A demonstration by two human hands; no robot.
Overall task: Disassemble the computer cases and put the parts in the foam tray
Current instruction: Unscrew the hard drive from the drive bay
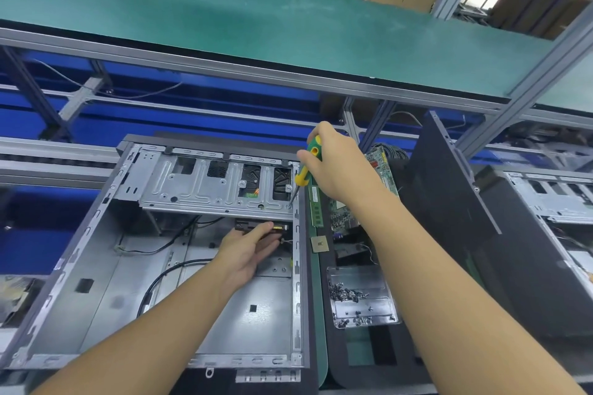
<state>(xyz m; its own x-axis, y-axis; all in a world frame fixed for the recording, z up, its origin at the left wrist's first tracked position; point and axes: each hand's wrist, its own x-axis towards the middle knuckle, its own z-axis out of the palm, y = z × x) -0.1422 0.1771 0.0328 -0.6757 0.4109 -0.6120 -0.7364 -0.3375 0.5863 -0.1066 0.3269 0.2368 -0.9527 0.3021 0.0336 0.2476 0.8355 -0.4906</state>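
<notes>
**Head view, workstation.** My right hand (333, 167), right of centre in the frame, has its fingers wrapped round the green-and-yellow plastic handle of a screwdriver (303, 176). The tool's long axis runs steeply from upper right to lower left. Its tip points down at the lower right corner of the silver stamped-steel drive cage (199, 183), where I judge a fixing screw sits, though it is too small to confirm.

The cage spans the upper part of the open grey steel computer case (106, 292), which lies on its side in the lower left of the frame. The cage's long axis runs left to right.

My left hand (244, 253) reaches into the case from below. Its fingers (261, 234) are straight and point to the upper right, touching a black component (245, 223) just under the cage's lower edge. The screw corner lies above and right of these fingers, so the right hand is the nearer.

I judge the coming move to be a turn about the screwdriver's axis while the left hand steadies what hangs beneath.

Right of the case lie a green memory stick (316, 205), a square processor chip (319, 244) and a clear plastic tray (382, 279) of loose screws (345, 293). I cannot tell which surface is the foam tray.
</notes>
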